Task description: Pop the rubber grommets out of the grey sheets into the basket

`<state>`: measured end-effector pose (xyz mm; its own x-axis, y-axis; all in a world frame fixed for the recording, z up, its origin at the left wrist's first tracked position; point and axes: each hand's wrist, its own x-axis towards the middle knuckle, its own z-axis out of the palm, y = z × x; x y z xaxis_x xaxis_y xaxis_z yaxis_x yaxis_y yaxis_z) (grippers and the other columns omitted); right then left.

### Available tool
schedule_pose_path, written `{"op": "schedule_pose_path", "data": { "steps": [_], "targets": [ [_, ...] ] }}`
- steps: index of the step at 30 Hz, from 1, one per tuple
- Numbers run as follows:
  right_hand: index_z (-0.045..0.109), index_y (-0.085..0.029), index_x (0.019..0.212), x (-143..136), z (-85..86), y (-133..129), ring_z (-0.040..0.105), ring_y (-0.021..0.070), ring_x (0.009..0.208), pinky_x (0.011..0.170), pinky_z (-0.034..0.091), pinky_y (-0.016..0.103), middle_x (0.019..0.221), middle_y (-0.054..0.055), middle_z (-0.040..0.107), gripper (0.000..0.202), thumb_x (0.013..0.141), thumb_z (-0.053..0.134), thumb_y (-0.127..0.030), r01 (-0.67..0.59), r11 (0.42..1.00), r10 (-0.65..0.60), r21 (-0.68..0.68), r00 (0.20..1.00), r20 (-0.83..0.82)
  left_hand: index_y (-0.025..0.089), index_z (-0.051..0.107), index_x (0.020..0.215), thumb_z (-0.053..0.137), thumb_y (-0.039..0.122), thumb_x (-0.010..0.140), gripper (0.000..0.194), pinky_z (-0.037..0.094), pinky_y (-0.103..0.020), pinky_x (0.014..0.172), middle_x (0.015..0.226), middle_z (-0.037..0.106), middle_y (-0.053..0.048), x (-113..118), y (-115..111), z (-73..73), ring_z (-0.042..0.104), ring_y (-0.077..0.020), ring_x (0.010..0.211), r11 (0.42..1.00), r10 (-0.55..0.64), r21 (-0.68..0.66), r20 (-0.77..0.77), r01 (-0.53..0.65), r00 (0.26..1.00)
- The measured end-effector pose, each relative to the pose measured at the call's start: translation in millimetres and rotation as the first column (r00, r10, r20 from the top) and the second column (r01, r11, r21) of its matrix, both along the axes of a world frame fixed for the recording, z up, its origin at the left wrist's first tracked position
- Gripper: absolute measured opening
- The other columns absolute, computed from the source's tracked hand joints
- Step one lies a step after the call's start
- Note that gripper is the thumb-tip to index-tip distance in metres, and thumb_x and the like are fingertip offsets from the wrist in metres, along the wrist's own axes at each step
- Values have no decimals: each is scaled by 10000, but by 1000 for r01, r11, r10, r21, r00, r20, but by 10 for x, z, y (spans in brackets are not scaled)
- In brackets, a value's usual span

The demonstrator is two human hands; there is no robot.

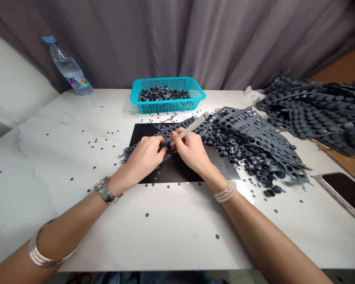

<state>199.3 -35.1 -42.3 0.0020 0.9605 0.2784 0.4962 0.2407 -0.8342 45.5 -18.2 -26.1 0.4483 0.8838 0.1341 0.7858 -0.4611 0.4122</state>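
Note:
A dark grey rubber sheet of moulded round parts lies across a black mat in front of me. My left hand is closed on the sheet's near part, thumb and forefinger pressed together. In my right hand is a flat pale stick, gripped between thumb and fingers and slanting up to the right. Its lower end meets the sheet beside my left fingertips. My fingers hide the exact contact. Small dark discs are scattered around the mat.
A turquoise basket with loose dark rubber parts stands at the back. Right of the mat lie a heap of small rubber rings and punched-out sheets. More studded sheets pile up far right, near a phone. A water bottle stands back left.

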Motion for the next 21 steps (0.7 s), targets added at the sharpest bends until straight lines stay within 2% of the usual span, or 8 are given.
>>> {"op": "schedule_pose_path", "data": {
  "steps": [6,9,12,14,16,18,19,21],
  "targets": [
    [552,-200,734,-21,12,-16,602,157,610,628,416,248,613,4,597,256,942,416,-265,8,1000,-9,3,998,62,133,721,968,541,195,831,235,346,-299,576,620,588,-11,2,9,-81,508,-152,550,999,-19,48,12,18,1000],
    [533,-203,737,-51,13,-30,587,158,584,604,380,251,615,8,588,251,946,403,-252,18,999,-25,48,987,156,135,708,881,523,143,827,192,346,-293,587,681,602,-33,14,-8,-102,524,-156,608,995,-55,89,30,53,998],
    [532,-200,745,-73,9,-38,570,158,562,594,363,259,609,11,578,241,942,400,-244,33,996,-52,82,970,236,147,670,784,568,146,826,111,319,-268,540,596,508,7,-34,-14,-30,454,-123,552,1000,1,8,245,-3,969],
    [546,-195,745,-70,-1,-31,582,157,570,601,384,256,611,16,591,244,937,405,-248,52,997,-61,54,979,194,154,649,793,632,186,819,44,268,-236,470,550,406,49,-121,0,84,359,-90,490,978,167,-194,529,-72,832],
    [563,-190,733,-53,-18,-15,602,155,585,609,423,249,618,19,610,255,928,418,-265,64,998,-63,-10,995,77,156,604,767,677,180,803,85,224,-201,412,572,370,60,-232,27,212,312,-65,476,885,382,-465,730,1,567],
    [577,-186,724,-32,-30,7,618,153,589,601,464,246,621,17,623,257,912,441,-298,57,995,-63,-79,995,-79,149,557,723,671,125,807,144,228,-162,382,607,389,49,-328,52,306,324,-44,476,722,587,-663,738,198,332],
    [580,-185,723,-22,-31,17,624,152,586,586,481,244,618,15,622,255,901,453,-316,54,993,-71,-106,983,-167,140,556,724,649,104,822,140,244,-144,375,624,411,38,-361,58,330,338,-35,475,635,669,-719,694,283,264],
    [578,-184,723,-2,-13,34,626,151,565,535,501,241,598,6,605,251,880,475,-351,60,988,-105,-143,937,-333,107,602,793,579,86,872,85,278,-121,368,664,470,5,-391,56,338,362,-22,469,504,777,-774,600,383,190]
  ]
}}
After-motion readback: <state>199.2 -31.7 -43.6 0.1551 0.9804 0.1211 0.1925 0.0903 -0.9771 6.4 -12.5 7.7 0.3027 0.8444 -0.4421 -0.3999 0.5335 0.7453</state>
